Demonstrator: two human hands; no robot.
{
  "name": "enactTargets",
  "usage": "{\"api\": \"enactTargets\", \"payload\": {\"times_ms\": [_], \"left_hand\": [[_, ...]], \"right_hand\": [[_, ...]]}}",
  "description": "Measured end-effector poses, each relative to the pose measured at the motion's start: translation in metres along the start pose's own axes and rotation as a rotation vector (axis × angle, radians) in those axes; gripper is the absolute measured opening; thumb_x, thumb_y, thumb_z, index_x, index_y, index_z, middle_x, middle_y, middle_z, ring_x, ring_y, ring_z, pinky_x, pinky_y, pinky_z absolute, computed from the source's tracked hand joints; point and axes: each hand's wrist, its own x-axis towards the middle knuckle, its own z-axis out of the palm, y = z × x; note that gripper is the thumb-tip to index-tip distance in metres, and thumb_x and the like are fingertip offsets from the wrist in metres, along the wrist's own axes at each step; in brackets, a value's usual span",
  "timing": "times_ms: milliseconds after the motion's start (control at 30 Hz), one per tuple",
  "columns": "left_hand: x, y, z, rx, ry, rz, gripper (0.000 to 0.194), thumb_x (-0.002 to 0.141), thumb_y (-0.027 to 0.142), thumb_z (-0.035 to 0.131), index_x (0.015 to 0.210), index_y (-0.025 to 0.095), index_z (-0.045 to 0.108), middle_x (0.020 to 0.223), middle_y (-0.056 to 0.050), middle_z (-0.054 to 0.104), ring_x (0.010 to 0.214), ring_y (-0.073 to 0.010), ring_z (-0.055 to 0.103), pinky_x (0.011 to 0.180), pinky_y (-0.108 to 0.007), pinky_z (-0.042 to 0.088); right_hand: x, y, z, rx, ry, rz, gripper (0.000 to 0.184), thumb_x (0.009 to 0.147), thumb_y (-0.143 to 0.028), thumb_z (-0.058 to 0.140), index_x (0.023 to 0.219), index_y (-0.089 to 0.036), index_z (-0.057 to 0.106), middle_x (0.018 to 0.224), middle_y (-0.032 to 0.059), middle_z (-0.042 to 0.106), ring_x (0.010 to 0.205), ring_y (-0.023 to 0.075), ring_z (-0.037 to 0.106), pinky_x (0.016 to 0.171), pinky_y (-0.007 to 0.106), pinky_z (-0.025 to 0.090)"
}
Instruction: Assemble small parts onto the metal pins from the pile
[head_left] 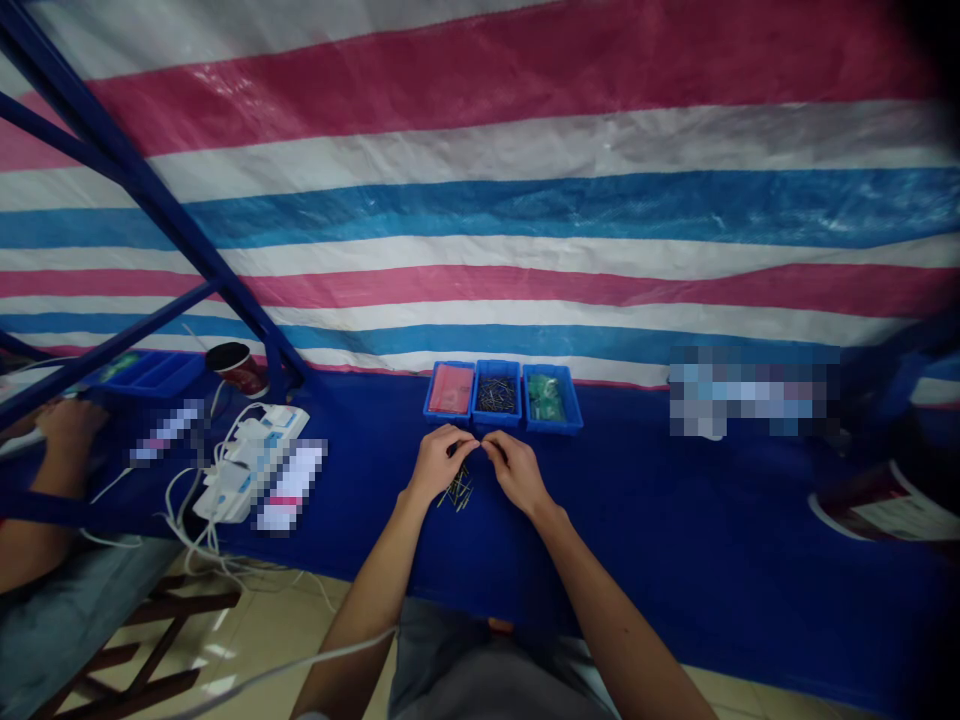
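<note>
My left hand (pixel 442 462) and my right hand (pixel 516 468) meet fingertip to fingertip above the blue table (pixel 622 540). Both are closed in a pinch, and whatever lies between the fingertips is too small to make out. A loose pile of thin brassy screw-like pieces (pixel 459 494) lies just below my left hand. Right beyond my hands three small blue bins stand in a row. Flat pink bags (pixel 452 388) lie in the left bin (pixel 448 421). Dark screw-like pieces (pixel 496 393) fill the middle bin (pixel 496 420). Green-tinted clear packets (pixel 546 396) are in the right bin (pixel 555 428).
At left are a white power strip (pixel 244 470) with tangled cables, a blurred-out phone-like thing (pixel 291 488) and a dark cup (pixel 238 368). Blue frame bars (pixel 161 215) cross there, before another person's arm (pixel 64 460). A red-and-white tub (pixel 892 505) stands far right. Striped sheeting (pixel 525 210) hangs behind.
</note>
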Motion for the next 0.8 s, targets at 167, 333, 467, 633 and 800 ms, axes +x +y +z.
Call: {"api": "enactTargets", "payload": {"times_ms": [167,333,467,633,800], "left_hand": [[0.0001,-0.0010,0.0006,-0.018,-0.006,0.005,0.025,0.092,0.038,0.060,0.084,0.018,0.072,0.071,-0.003,0.063,0.066,-0.0133,0.055,0.064,-0.025,0.042],[-0.0003,-0.0015,0.0009,-0.016,-0.004,0.002,0.025,0.092,0.038,0.060,0.084,0.018,0.072,0.072,-0.003,0.064,0.066,-0.0136,0.055,0.064,-0.026,0.043],[-0.0004,-0.0008,0.0003,0.006,0.015,-0.013,0.026,0.093,0.037,0.059,0.084,0.017,0.072,0.074,-0.003,0.065,0.066,-0.0133,0.055,0.064,-0.026,0.042],[-0.0004,-0.0017,0.0007,0.015,0.016,-0.031,0.025,0.093,0.036,0.059,0.084,0.017,0.072,0.074,-0.003,0.065,0.066,-0.0128,0.055,0.064,-0.025,0.041],[-0.0002,-0.0008,0.0009,0.002,-0.023,-0.017,0.026,0.093,0.039,0.059,0.087,0.017,0.072,0.071,-0.002,0.062,0.065,-0.0125,0.053,0.063,-0.024,0.040]], "right_hand": [[-0.0010,0.0031,0.0013,-0.082,-0.060,0.025,0.028,0.102,-0.032,0.040,0.084,-0.021,0.059,0.073,0.0010,0.064,0.066,0.0158,0.060,0.062,0.024,0.037],[0.0001,0.0038,0.0009,-0.140,-0.098,0.051,0.037,0.103,-0.036,0.037,0.074,-0.021,0.054,0.065,-0.0007,0.061,0.058,0.0142,0.056,0.059,0.025,0.034],[0.0004,0.0007,-0.0008,-0.087,-0.091,0.055,0.031,0.102,-0.040,0.040,0.087,-0.022,0.060,0.071,0.0002,0.064,0.063,0.0156,0.059,0.061,0.024,0.039],[-0.0001,0.0012,0.0014,-0.001,-0.018,0.032,0.019,0.098,-0.035,0.047,0.101,-0.023,0.062,0.083,0.0019,0.069,0.075,0.0181,0.064,0.066,0.026,0.044],[0.0001,0.0024,0.0024,0.042,0.007,0.020,0.021,0.098,-0.033,0.047,0.096,-0.022,0.064,0.087,0.0039,0.070,0.081,0.0193,0.065,0.072,0.028,0.046]]}}
